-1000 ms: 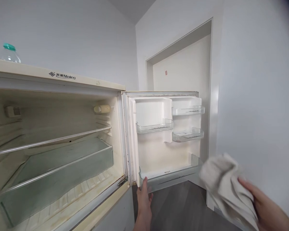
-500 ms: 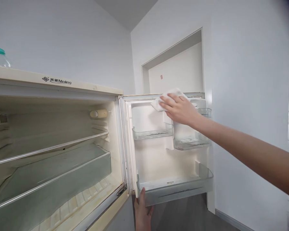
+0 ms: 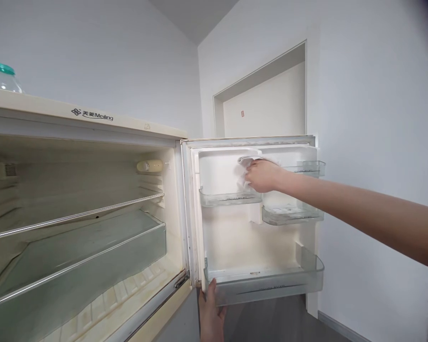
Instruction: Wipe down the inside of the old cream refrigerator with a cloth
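Note:
My right hand (image 3: 264,175) is closed on a white cloth (image 3: 248,160), pressed to the upper inner face of the open refrigerator door (image 3: 231,232). The hand is just above the small clear door shelf (image 3: 230,198), and part of the cloth is hidden behind my fingers. Low at the hinge side, my left hand (image 3: 211,306) grips the door's bottom edge. Its thumb lies against the large clear bottom bin (image 3: 267,289), while the other fingers are mostly hidden under the door.
The refrigerator compartment (image 3: 74,175) stands open at left, with a glass shelf (image 3: 74,218) and a greenish clear drawer (image 3: 92,266). A clear bottle with a green cap (image 3: 4,69) is on top. Two more clear shelves (image 3: 292,216) hang at the door's right side. A recessed wall niche (image 3: 271,104) lies behind.
My right hand has moved the cloth down from the door's top edge onto its inner face, with the fingers now bunched. My left hand keeps its place. The view has shifted slightly.

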Demonstrator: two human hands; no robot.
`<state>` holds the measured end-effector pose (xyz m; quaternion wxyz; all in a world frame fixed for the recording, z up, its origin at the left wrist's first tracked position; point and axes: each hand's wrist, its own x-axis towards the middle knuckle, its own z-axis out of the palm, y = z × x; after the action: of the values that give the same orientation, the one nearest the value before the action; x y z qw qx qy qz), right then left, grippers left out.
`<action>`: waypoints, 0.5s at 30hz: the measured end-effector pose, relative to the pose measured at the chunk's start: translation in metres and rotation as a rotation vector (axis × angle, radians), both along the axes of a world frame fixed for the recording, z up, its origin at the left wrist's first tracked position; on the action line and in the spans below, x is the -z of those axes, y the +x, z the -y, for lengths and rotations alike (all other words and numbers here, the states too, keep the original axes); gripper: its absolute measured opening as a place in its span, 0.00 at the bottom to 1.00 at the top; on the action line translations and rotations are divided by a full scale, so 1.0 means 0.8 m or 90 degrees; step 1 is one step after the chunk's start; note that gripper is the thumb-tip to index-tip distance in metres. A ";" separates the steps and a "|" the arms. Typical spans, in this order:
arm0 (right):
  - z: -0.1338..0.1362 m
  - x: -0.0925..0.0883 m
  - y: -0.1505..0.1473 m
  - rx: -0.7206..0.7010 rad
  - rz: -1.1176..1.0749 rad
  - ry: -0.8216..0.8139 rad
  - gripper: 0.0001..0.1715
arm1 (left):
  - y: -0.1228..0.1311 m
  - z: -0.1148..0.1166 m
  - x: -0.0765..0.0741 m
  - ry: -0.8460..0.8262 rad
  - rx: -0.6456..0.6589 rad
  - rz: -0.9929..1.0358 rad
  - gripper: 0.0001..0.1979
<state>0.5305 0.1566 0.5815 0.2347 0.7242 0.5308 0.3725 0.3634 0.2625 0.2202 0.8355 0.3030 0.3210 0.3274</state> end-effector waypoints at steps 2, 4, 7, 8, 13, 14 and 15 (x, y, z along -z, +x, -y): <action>0.000 -0.009 -0.008 0.023 -0.030 -0.001 0.13 | 0.001 0.000 0.001 0.001 0.002 -0.001 0.39; -0.001 -0.019 -0.012 -0.032 -0.055 0.131 0.17 | 0.001 0.000 0.000 0.000 0.009 -0.008 0.39; -0.007 -0.028 -0.010 -0.237 0.001 0.382 0.21 | 0.000 0.000 -0.001 0.004 0.012 -0.017 0.39; -0.012 -0.028 -0.007 -0.308 0.026 0.421 0.23 | 0.000 0.000 -0.001 0.006 0.008 -0.019 0.38; -0.048 -0.011 0.021 -0.421 0.050 0.323 0.26 | -0.001 -0.001 0.002 0.005 0.002 -0.027 0.38; -0.056 -0.006 0.027 -0.417 0.043 0.304 0.26 | 0.000 -0.002 0.002 0.006 0.002 -0.029 0.38; -0.063 -0.002 0.031 -0.413 0.035 0.287 0.26 | 0.000 -0.002 0.003 0.009 0.001 -0.031 0.39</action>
<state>0.5556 0.2073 0.5833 -0.0464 0.5420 0.6305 0.5537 0.3635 0.2644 0.2179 0.8257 0.3170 0.3384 0.3213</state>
